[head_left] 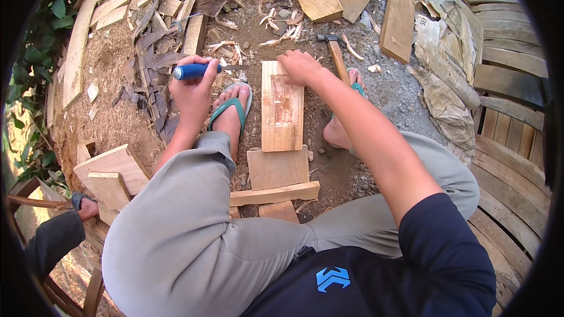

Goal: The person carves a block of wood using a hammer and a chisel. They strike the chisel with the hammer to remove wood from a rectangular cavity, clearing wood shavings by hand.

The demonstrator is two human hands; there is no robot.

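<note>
My left hand (196, 85) is closed around the blue handle of a chisel (194, 71), its thin blade pointing right toward a pale wooden block (283, 132). The blade is clear of the wood. The block lies lengthwise between my feet, with rough, shallow cuts and a small squarish recess in its upper face. My right hand (302, 68) lies over the block's far right corner, fingers bent and slightly apart; their undersides are hidden. A hammer (337, 56) with a dark head and wooden handle lies just right of that hand, beside my right foot.
Under the block's near end is a flat board (278, 167), with a wooden strip (276, 194) closer to me. Offcuts and shavings (288, 26) litter the ground ahead. Crumpled paper sacking (443, 53) and a slatted wooden structure (508, 100) stand right. Another person's foot (88, 206) shows at left.
</note>
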